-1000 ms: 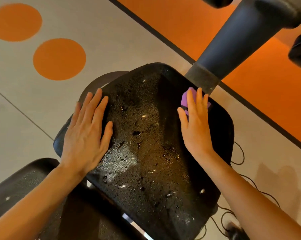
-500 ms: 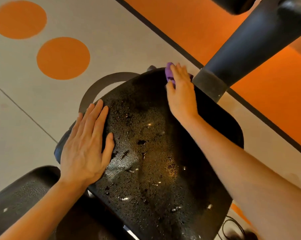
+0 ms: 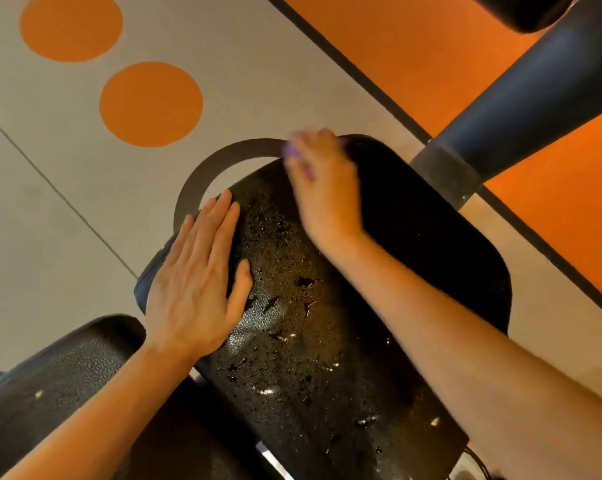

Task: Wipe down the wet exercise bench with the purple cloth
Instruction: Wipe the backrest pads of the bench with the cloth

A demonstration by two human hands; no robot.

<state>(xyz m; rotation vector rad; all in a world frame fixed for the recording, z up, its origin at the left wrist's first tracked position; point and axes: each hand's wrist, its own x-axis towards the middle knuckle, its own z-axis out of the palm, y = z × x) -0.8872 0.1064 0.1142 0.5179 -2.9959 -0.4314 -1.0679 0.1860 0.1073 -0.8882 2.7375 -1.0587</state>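
We are early in the job, by the look of it. The bench [image 3: 327,341] is a black padded seat, dull and seemingly dry along its right side, while its middle and near end are covered in beads of water, so most of it is left to wipe. Our left hand [image 3: 195,289] lies flat and open on the left edge, steadying it. Our right hand [image 3: 322,181], blurred, presses the cloth [image 3: 294,148] against the far corner, fingers closed over it.
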